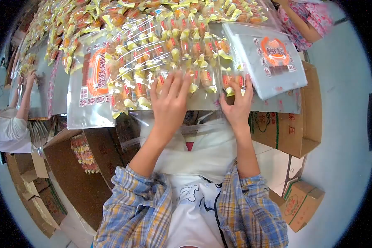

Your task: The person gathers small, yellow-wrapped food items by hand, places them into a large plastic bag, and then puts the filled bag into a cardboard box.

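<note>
While the empty left hand (169, 105) lies spread, the right hand (237, 109), fingers parted, hold undeterminable, has a yellow-ended oblong clear-plastic packet (240, 79) at twelve o'clock, seemingly lengthwise.

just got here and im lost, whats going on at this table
A person in plaid sleeves is handling small wrapped packets, many set in rows. The left hand lies over the near packets, fingers spread; the right hand is at a few beside a stack of printed clear bags. Another bag stack lies to the left, and a loose heap spreads behind. Parts of two other people show at the sides.
</note>
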`<state>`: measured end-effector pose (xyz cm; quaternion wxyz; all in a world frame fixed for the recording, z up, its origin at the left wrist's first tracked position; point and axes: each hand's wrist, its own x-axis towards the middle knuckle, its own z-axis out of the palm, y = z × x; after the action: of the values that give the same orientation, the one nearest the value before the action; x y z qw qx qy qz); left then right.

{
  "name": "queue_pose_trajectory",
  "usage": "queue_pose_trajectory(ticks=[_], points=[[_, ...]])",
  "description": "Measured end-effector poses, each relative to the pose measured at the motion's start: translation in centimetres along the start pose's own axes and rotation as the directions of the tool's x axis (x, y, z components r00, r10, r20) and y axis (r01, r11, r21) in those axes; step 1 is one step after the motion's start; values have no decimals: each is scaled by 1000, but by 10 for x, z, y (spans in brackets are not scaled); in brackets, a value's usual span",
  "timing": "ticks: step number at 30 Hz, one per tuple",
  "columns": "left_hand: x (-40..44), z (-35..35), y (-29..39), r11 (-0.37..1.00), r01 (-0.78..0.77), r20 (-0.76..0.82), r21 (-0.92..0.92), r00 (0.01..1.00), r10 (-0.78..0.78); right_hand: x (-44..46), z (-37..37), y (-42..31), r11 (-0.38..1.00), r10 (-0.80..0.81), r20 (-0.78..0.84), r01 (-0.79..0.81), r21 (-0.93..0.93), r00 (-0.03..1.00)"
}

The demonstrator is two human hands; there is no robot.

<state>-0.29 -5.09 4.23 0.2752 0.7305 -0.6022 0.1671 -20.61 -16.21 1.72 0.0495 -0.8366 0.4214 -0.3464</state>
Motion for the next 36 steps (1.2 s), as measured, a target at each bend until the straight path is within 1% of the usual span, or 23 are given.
queue_pose_trajectory(ticks=[4,7,8,9,10,11,14,15,16,17,18,19,21,22,25,26,29,31,32,35,36], points=[[0,-8,-1,993,-102,84,66,992,96,-2,13,10,995,51,-70,-44,92,996],[1,-12,-7,996,-24,97,-85,995,32,-13,9,16,982,56,-183,-21,188,981],[0,-11,-7,991,-1,86,-132,996,12,-19,-1,13,963,73,-273,3,268,959],[-4,-7,-7,984,23,72,-179,997,-10,-29,-13,11,971,87,-351,0,239,932],[-9,-4,-6,972,50,65,-228,997,-36,-37,-22,4,915,169,-383,0,404,908],[-12,1,-7,974,32,31,-225,999,-25,-44,-32,-3,834,259,-394,2,552,882],[-14,16,-12,978,-17,-72,-206,997,2,-43,-70,-22,799,131,-170,-2,601,977],[-15,17,-13,980,-39,-91,-195,996,21,-39,-76,-36,743,65,-54,-12,669,996],[-18,18,-15,981,-62,-110,-183,993,42,-36,-77,-55,682,-9,56,-35,730,998],[-19,20,-16,982,-88,-132,-170,989,66,-33,-76,-68,673,-78,167,-72,736,983],[-21,25,-16,970,-56,-145,-238,989,21,-31,-72,-79,666,-147,274,-110,738,950],[-18,19,-13,971,-41,-144,-237,990,7,-37,-62,-83,636,-100,284,-158,755,954],[-16,18,-21,962,-69,-133,-266,991,34,-51,-33,-80,564,-20,308,-243,789,951],[-14,14,-20,960,-56,-116,-273,993,25,-53,-27,-79,567,24,310,-268,779,951],[-15,3,-17,960,-13,-61,-279,998,-4,-51,-22,-79,246,205,386,-429,869,899],[-15,5,-19,961,-11,-59,-276,998,-5,-46,-26,-79,214,219,413,-457,863,884],[-12,2,-14,957,19,-36,-289,999,-31,-44,-17,-68,179,213,426,-464,867,879],[-8,-4,-11,955,46,-7,-294,999,-50,-44,-5,-70,287,171,352,-388,876,920],[-7,-5,-10,947,46,-28,-318,998,-58,-45,1,-74,336,149,317,-350,875,937],[-8,-2,-11,925,47,-74,-377,994,-81,-47,14,-90,396,119,230,-259,881,966],[-9,0,-12,921,50,-85,-387,992,-89,-47,19,-89,391,116,218,-246,887,969]])
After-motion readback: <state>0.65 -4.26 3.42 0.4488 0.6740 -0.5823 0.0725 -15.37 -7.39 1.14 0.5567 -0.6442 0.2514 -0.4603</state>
